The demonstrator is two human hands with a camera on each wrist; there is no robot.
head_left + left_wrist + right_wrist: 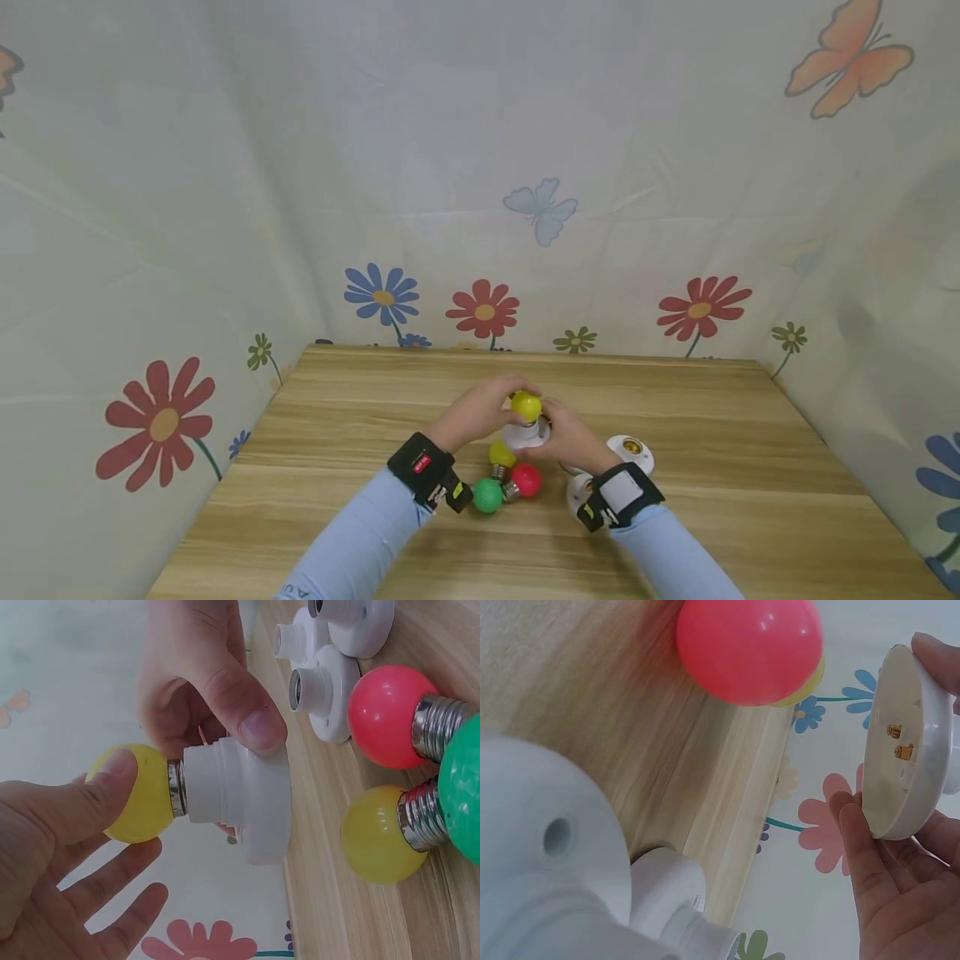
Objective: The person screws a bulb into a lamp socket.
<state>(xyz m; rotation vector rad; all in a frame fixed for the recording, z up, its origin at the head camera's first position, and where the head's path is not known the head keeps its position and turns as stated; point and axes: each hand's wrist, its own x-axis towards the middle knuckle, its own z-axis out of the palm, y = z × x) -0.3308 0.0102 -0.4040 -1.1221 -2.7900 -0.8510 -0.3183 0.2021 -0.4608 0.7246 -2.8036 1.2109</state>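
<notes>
My left hand (476, 411) pinches a yellow light bulb (527, 407) between thumb and fingers; in the left wrist view its other fingers are spread. The bulb's metal screw base is partly inside a white lamp socket (251, 799). Gripping that socket by its round base is my right hand (572, 437), with the thumb on the rim. Bulb and socket are held above the table. In the right wrist view, the socket's hollow underside (896, 769) shows brass terminals. How deep the bulb's thread sits is hidden by the socket.
Close below the hands lie a red bulb (527, 480), a green bulb (487, 496) and another yellow bulb (501, 454), screw bases together. White sockets (632, 452) stand by the right wrist, partly covered by it. The wooden table (360, 392) meets a flowered curtain behind.
</notes>
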